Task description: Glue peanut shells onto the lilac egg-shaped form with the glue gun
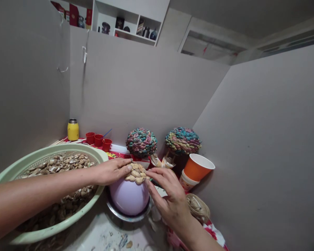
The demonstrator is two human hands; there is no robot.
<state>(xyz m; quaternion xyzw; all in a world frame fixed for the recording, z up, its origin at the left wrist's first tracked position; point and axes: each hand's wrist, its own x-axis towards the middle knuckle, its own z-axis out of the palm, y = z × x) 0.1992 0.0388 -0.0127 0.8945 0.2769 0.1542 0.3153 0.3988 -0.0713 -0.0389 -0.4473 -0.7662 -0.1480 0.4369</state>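
Nearest the camera, the left forearm [47, 190] was stretched over a pale green colander [54, 228], in which a heap of loose nutshells [57, 164] was held. To the right of the colander, a metal bowl [129, 218] was set on a stained tabletop [115, 233], and a lilac balloon [129, 198] was seated in it. The balloon was judged to be very light and springy, slippery along its bare sides, and easily burst by a sharp edge; it would best be steadied by the palms, low on its flanks above the bowl's rim. Its long axis appeared close to upright, with the crown pointed upward; where the neck was turned could not be told.

The left hand [111, 171] was laid flat, fingers outstretched, against the crown's left side. The right hand [170, 197] was held at the opposite side, fingers extended and slightly bent; whether anything was pinched there could not be told. Between them, the crown was capped with peanut shells [136, 174], apparently stiff but brittle, best handled by their ends; along the near edge, several seemed to be laid crosswise.
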